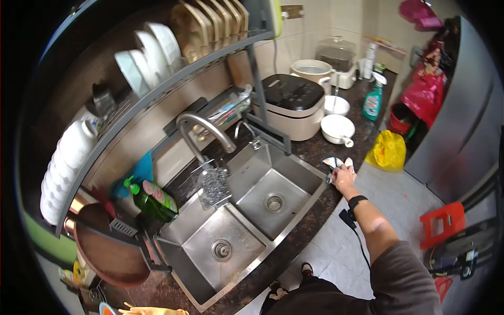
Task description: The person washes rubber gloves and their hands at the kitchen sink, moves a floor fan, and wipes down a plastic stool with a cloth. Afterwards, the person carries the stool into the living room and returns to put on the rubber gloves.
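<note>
My right hand [344,177] reaches over the counter [310,149] to the right of the double steel sink [257,231]. Its fingers are closed round a bunched cloth [332,163], white with dark parts, which lies against the counter near its front edge. A white bowl with a short handle [337,129] sits just beyond the hand. My left hand is not in view.
A rice cooker [291,107], a smaller white bowl [336,105] and a green spray bottle [373,98] stand farther back. The faucet [207,126] arches over the sink. A dish rack [173,79] hangs above left. A yellow bag [387,151] lies on the floor.
</note>
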`<state>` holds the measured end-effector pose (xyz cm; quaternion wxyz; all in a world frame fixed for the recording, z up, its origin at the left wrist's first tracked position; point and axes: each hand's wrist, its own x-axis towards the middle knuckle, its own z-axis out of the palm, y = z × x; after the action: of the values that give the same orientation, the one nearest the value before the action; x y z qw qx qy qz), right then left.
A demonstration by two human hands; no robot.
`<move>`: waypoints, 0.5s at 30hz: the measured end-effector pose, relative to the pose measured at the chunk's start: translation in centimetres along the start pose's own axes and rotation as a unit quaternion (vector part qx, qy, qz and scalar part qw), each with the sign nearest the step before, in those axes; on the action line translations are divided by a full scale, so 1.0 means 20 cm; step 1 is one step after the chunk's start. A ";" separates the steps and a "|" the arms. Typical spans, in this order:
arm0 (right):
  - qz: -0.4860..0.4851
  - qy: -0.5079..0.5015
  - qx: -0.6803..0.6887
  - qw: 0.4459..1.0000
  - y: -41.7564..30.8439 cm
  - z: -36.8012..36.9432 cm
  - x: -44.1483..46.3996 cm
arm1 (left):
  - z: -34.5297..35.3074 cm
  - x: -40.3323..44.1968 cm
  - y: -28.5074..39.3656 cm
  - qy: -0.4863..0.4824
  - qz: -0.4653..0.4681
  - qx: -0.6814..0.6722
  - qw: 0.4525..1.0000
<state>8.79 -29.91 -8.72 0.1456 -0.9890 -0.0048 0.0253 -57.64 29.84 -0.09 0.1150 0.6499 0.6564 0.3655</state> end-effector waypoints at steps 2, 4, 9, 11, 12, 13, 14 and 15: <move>-0.094 0.116 0.033 0.988 -0.13 0.02 -0.01 | -0.04 0.01 -0.15 0.011 -0.021 0.082 0.996; -0.181 0.130 0.082 0.972 -0.29 0.05 0.02 | -0.02 -0.01 -0.23 0.003 0.008 0.083 0.997; -0.291 0.054 0.141 0.945 -0.84 0.00 0.02 | 0.31 -0.38 0.18 -0.210 0.137 -0.241 0.938; -0.306 -0.001 0.129 0.943 -1.08 0.00 0.02 | 0.44 -0.76 0.64 -0.325 0.155 -0.241 0.901; -0.340 -0.007 0.105 0.934 -1.19 0.01 0.05 | 0.41 -0.94 0.88 -0.433 0.034 -0.297 0.850; -0.372 0.011 0.080 0.925 -1.31 0.04 0.07 | 0.56 -1.04 0.85 -0.464 0.122 -0.292 0.828; -0.404 0.027 0.059 0.913 -1.41 0.08 0.10 | 0.60 -1.14 0.96 -0.526 0.123 -0.268 0.798; -0.414 0.021 0.061 0.908 -1.49 0.12 0.13 | 0.62 -1.24 1.10 -0.562 0.113 -0.249 0.781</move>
<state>11.21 -0.72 -2.50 0.2034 -0.8876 -0.4093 -0.0576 -29.82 8.30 -3.03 0.5793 0.7582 0.2834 0.0964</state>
